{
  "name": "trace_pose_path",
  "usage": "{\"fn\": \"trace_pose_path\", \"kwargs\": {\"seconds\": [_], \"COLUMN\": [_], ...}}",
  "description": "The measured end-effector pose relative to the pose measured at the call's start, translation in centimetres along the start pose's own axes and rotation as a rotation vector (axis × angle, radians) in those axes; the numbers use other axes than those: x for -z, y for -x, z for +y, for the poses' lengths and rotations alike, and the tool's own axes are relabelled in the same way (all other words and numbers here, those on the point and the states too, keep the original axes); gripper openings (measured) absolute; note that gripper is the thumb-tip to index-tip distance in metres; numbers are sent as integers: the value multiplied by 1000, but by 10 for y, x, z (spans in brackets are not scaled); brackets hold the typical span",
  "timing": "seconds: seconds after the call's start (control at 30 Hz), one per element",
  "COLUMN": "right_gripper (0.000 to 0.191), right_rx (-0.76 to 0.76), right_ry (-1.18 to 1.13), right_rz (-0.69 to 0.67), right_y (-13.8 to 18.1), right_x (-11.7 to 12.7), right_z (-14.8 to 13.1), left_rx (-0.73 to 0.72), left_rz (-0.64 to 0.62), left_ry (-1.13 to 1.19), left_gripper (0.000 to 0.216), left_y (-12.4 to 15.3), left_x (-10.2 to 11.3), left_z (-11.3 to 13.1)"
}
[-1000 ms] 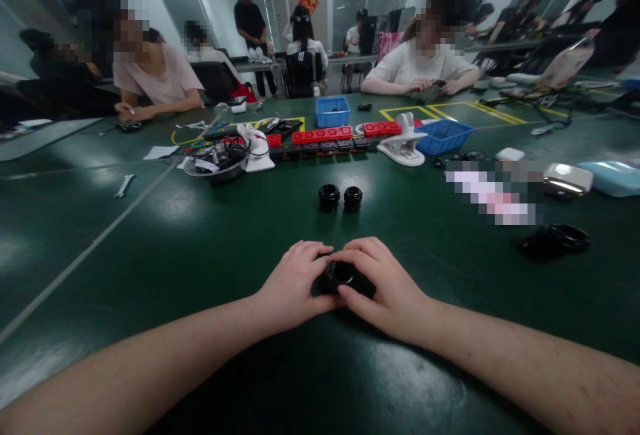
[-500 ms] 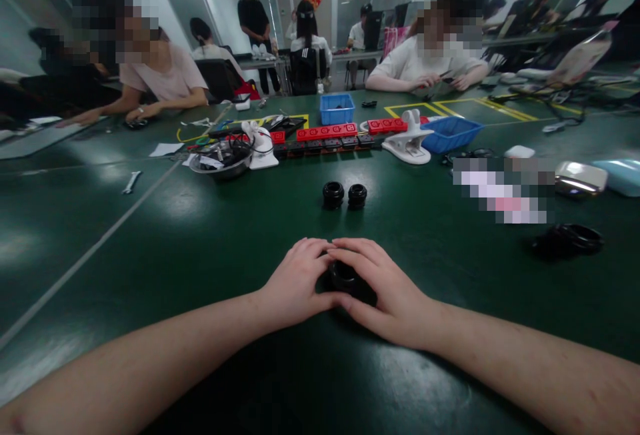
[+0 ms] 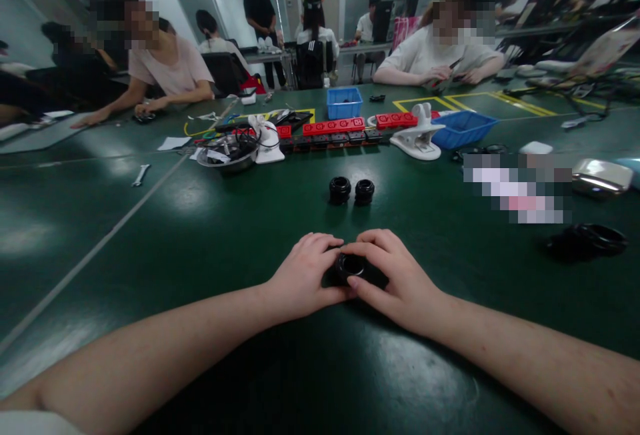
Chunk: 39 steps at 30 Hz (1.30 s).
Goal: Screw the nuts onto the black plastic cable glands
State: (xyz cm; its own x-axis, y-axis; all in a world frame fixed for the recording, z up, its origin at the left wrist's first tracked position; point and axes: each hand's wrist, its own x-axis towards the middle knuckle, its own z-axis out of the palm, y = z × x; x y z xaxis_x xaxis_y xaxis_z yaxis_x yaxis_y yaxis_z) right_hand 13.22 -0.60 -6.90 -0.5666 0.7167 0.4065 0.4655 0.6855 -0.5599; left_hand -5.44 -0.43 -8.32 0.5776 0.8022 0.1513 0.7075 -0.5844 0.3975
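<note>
- since the earlier frame, the right hand (image 3: 400, 281)'s fingers have parted slightly, baring more of the black ring (image 3: 345, 272)'s round opening.
- the black ring sits between both hands, low over the green table (image 3: 240, 221); whether they touch is hidden.
- left hand (image 3: 306, 276): fingers half curled, holding its side.
- right: forefinger and thumb partly open, gripping across it.
- beyond, two similar black pieces, a left one (image 3: 340, 191) and a right one (image 3: 365, 193), stand upright.

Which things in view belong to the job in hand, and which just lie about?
Job in hand:
black ringed part, between left hand and right hand
two similar black parts beyond it, probably

Seemingly just lying about:
wrench
metal bowl
white clips
red strips
blue baskets
</note>
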Motion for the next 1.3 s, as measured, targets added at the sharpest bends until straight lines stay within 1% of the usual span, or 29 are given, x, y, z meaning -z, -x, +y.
{"fn": "trace_pose_path", "kwargs": {"seconds": [0.13,0.27,0.4,0.57,0.67,0.77,0.87,0.97,1.07,1.2,1.3], "right_gripper": [34,38,38,33,32,31,29,35,43,33,28], "right_rx": [75,154,195,167,172,161,143,131,75,20,22], "right_ry": [-35,-49,-43,10,21,18,6,-23,-31,-15,-14], "right_rz": [-21,-43,-93,-136,-117,-89,-62,-35,7,16,-8], "right_y": [0,1,1,3,2,1,3,5,6,4,2], "right_x": [2,1,1,1,0,-2,-2,-2,-2,-3,-2], "right_z": [-1,1,2,1,1,3,3,2,2,3,2], "left_rx": [-15,-23,-28,-23,-26,-6,-6,-19,-8,10,10], "left_rz": [3,2,6,-7,-2,35,55,57,47,45,50], "left_ry": [-16,-23,-25,0,31,95,143,161,168,157,153], "left_gripper": [52,52,53,50,48,48,43,39,40,40,42], "left_y": [0,0,0,0,0,0,1,1,0,-1,-1], "left_x": [0,-1,-2,-1,0,1,1,2,3,4,4], "left_z": [-1,-2,-3,-3,-2,-2,-4,-5,-4,-2,-1]}}
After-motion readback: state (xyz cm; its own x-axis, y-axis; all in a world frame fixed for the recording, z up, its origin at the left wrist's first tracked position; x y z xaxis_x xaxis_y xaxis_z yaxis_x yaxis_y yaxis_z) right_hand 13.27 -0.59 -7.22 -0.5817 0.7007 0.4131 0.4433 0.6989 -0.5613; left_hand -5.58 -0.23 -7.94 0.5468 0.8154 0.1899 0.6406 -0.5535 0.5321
